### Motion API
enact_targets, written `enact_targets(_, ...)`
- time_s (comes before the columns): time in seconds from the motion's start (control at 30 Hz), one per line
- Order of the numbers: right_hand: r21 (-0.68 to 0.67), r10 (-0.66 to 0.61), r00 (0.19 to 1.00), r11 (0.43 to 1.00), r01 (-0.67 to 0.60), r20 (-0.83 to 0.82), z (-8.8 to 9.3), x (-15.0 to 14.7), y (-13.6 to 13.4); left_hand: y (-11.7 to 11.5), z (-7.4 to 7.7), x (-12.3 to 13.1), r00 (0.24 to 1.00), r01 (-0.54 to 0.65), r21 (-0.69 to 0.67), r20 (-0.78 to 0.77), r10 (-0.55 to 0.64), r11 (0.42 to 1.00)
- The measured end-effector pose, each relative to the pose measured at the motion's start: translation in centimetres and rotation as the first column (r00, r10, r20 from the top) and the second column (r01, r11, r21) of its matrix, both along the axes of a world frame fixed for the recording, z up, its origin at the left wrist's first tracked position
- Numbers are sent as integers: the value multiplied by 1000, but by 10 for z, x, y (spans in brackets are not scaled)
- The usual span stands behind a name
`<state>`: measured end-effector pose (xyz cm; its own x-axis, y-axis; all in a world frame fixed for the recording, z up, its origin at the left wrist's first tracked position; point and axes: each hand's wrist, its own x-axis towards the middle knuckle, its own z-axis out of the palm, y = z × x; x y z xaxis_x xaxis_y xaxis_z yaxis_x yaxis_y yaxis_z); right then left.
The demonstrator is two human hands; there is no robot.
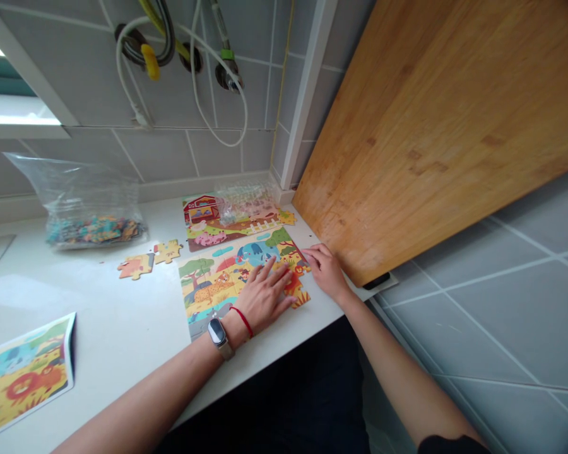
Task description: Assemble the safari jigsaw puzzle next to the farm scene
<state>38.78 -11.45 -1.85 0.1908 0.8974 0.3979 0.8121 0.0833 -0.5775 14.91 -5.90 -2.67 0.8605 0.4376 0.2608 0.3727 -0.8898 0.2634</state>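
Lower left of frame: printed picture sheet (26, 372) lying flat on the white counter (123, 321), lion and elephant scene face up. It is well apart from the work, but set where a glance reaches it.

Upper left: clear plastic bag (88, 214) slumped against the tiled wall, with many loose pieces inside. It sits at the back, probably out of the way of the forearms.

Left of centre: two loose pieces (135, 266), orange and yellow, touching each other and just beside the assembled work, not joined to it.

Centre: farm puzzle (208, 230) at the back with a small clear bag (243, 202) lying on its upper right part. The safari puzzle (227, 271) sits directly in front, near the counter's front edge.

Left hand (265, 293): palm down and fingers spread flat on the safari puzzle's lower right area, gripping nothing. The flat press likely pins the joined pieces so they do not slide. A smartwatch (216, 332) and a red cord (243, 320) are on the wrist.

Right hand (326, 271): fingertips down at the puzzle's right edge, fingers close together. I cannot tell whether they pinch a piece or only press one.

Right of frame: a large wooden board (430, 126) leans on the wall, its lower corner on the counter just beside the right hand.
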Motion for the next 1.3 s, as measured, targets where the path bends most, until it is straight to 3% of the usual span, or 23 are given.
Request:
enact_targets(0.1, 134, -140, 989, 980, 146, -54, -5, 3, -13, 0, -4, 0, 995, 96, -33, -15, -96, 995)
enact_targets(0.23, 129, -213, 970, 965, 227, -114, -6, 4, -22, 3, -6, 1, 994, 102, -44, -25, -104, 994)
enact_targets(0.37, 65, -226, 959, 969, 240, -172, -2, 2, -20, -4, 4, 2, 994, 84, -24, -67, -85, 996)
enact_targets(0.57, 1, -195, 958, 980, 199, -211, 3, -1, -20, -49, 24, -5, 981, 57, -17, -183, -60, 998)
enact_targets(0.83, 31, -110, 971, 992, 119, -212, 4, 1, -21, -82, 27, -37, 970, 2, -101, -240, -26, 995)
enact_targets(1.1, 89, -59, 977, 993, 79, -206, -12, 11, -18, -124, 40, -93, 974, -197, -202, -151, 168, 959)
enact_targets(1.3, 109, -10, 971, 993, 37, -239, -13, 12, -18, -131, 40, -145, 907, -419, -214, -44, 420, 883)
